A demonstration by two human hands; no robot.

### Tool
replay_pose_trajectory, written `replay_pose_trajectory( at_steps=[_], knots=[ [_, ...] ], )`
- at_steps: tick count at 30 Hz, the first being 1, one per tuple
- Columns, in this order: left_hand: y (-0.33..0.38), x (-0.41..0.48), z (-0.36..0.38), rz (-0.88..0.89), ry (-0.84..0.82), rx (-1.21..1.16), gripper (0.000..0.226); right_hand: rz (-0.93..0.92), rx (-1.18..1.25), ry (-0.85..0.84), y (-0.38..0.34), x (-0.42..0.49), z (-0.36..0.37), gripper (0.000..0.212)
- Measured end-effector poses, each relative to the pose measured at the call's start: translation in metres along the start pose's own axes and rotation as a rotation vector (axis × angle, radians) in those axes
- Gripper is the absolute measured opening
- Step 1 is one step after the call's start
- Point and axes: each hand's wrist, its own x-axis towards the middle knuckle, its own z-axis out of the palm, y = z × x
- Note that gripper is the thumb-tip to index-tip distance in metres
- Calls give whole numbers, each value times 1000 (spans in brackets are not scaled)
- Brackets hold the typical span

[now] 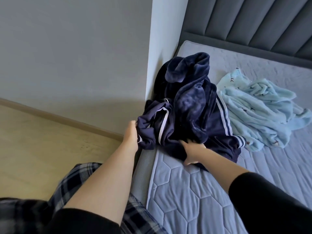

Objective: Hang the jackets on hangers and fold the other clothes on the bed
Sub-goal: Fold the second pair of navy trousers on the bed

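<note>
A heap of dark navy clothes lies at the bed's left edge: a fleece garment on top and a navy jacket with white stripes beneath and in front. My left hand grips the striped jacket's left end at the mattress edge. My right hand grips the navy fabric at the front of the heap, thumb down on the mattress. A crumpled light blue fleece garment lies to the right of the heap, touching it.
The bed's quilted grey mattress runs from the front to a padded grey headboard. A white wall corner stands right behind the heap. Wooden floor lies to the left. My plaid trousers show below.
</note>
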Motion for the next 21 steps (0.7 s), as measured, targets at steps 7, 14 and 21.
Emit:
replay_pose_trajectory(
  at_steps=[7,14,21],
  knots=[
    [-4,-6,8,66,-213,305,32,-126,703,53,-27,-14,-24,13],
    [7,-17,1,-107,-493,6,41,18,1469,357,-64,-21,-70,12],
    [-4,-14,-6,104,-553,619,87,-330,2199,-154,-61,-14,-58,34]
  ],
)
